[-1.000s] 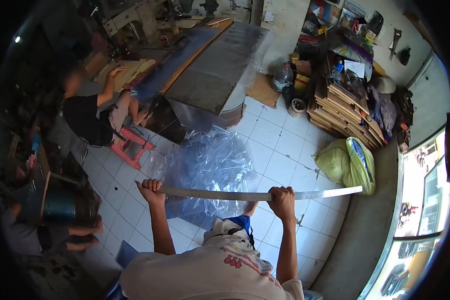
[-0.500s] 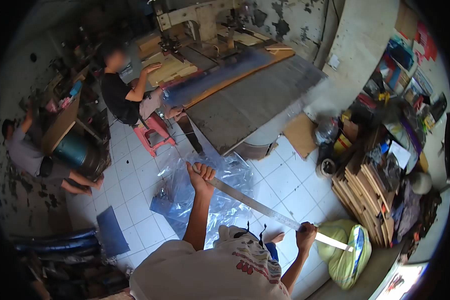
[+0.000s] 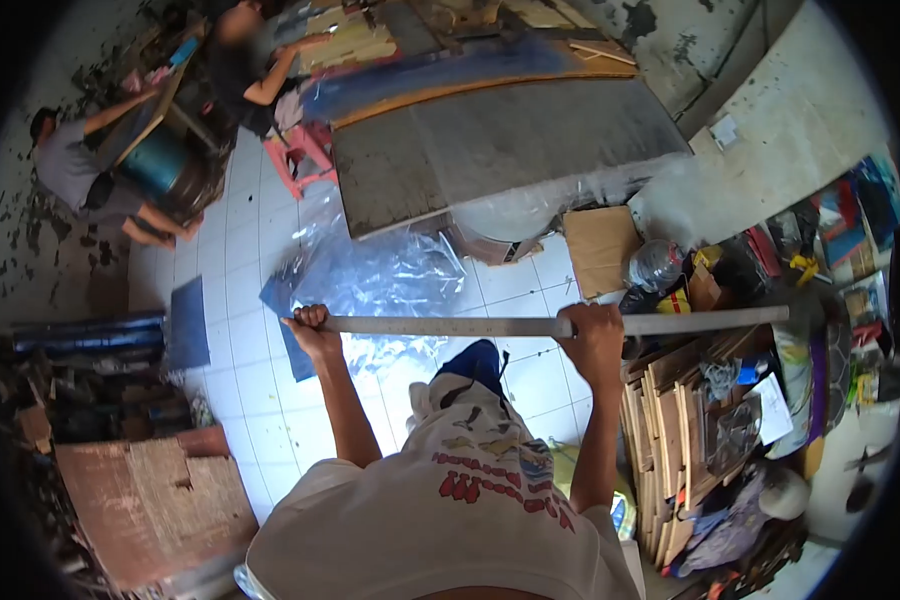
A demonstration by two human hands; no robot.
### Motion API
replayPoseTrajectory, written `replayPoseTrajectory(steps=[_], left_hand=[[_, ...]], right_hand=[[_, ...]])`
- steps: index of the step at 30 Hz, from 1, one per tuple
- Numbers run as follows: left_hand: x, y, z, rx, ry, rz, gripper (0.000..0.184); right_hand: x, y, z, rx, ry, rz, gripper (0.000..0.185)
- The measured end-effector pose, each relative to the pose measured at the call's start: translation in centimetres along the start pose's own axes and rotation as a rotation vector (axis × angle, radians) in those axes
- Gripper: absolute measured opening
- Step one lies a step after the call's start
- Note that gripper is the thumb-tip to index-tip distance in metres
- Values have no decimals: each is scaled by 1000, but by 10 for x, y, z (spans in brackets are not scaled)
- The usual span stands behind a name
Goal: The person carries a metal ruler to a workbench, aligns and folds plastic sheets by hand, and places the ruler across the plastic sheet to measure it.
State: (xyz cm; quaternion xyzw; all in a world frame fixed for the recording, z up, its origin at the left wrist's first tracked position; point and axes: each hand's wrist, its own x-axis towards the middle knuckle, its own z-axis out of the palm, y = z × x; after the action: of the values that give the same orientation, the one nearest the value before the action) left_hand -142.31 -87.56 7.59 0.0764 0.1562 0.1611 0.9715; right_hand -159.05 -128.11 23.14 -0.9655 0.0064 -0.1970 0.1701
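Note:
A long metal ruler (image 3: 450,326) lies almost level across the view, held in front of my body. My left hand (image 3: 310,320) is closed round its left end. Farther along, my right hand (image 3: 592,335) grips it with the fingers wrapped over, and the rest of the ruler sticks out to the right. Below and beyond the ruler, a crumpled sheet of clear plastic (image 3: 380,275) is spread on the white tiled floor (image 3: 255,370).
A grey-topped table (image 3: 490,150) stands ahead. One person (image 3: 245,70) sits on a red stool (image 3: 298,160); another (image 3: 70,165) sits by a drum (image 3: 160,165). Stacked wooden boards (image 3: 670,430) are at right, cardboard (image 3: 600,250) beyond, and brown boards (image 3: 150,500) at lower left.
The ruler has swung from a slant down to the right to nearly level. Both hands still hold it; my right hand has risen. The view has tilted down and turned.

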Motion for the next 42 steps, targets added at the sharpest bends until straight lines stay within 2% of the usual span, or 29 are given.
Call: replayPoseTrajectory(steps=[3, 4, 5, 6, 10, 11, 16, 18, 19, 21, 22, 23, 24, 25, 26, 28, 29, 31, 35, 38, 42], left_hand=[[-29, -29, -10, 108, 64, 105, 47], [-32, -40, -13, 143, 83, 140, 47], [-31, -49, -23, 201, -46, 120, 42], [-29, -66, -17, 239, -24, 142, 37], [-8, -152, 30, 419, 18, 3, 27], [-1, -175, 41, 480, -16, 60, 24], [53, -279, 79, 1323, -161, 17, 31], [67, -318, 93, 1600, -247, 88, 31], [71, -332, 97, 1706, -261, 107, 30], [78, -363, 98, 1865, -310, 331, 30], [79, -375, 92, 1946, -319, 443, 30], [92, -394, 68, 2029, -413, 708, 28], [89, -400, 70, 2122, -428, 717, 27], [84, -406, 76, 2222, -437, 725, 27], [80, -411, 80, 2324, -438, 737, 28], [78, -427, 65, 2284, -212, 930, 32], [76, -433, 65, 2284, -60, 821, 37], [67, -437, 69, 2345, 156, 896, 43], [78, -445, 69, 2403, 315, 921, 48], [82, -448, 72, 2433, 391, 977, 42], [89, -433, 73, 2388, 313, 908, 31]], right_hand=[[42, 44, -17, 127, -213, -86, 34], [56, 61, -19, 162, -251, -94, 34], [67, 76, -19, 199, -291, -96, 34], [77, 90, -18, 237, -337, -87, 34], [123, 158, -22, 129, -272, 10, 31], [135, 177, -28, 139, -262, 62, 28], [198, 286, -36, 98, -203, 149, 27], [221, 316, -37, -19, -194, 138, 27], [231, 330, -33, 57, -214, 208, 27], [256, 364, -19, 210, -251, 320, 27], [268, 378, -16, 160, -240, 278, 28], [295, 397, -4, 123, -251, 207, 28], [306, 408, 4, 85, -256, 150, 29], [318, 417, 13, 11, -206, -16, 31], [330, 424, 21, 29, -280, 21, 31], [355, 440, 37, 59, -437, 67, 33], [361, 458, 53, 86, -451, 78, 34], [388, 470, 76, 104, -527, 38, 35], [404, 503, 108, 273, -513, -4, 38], [420, 508, 130, 283, -643, -43, 39], [421, 501, 153, 320, -588, -131, 38]])
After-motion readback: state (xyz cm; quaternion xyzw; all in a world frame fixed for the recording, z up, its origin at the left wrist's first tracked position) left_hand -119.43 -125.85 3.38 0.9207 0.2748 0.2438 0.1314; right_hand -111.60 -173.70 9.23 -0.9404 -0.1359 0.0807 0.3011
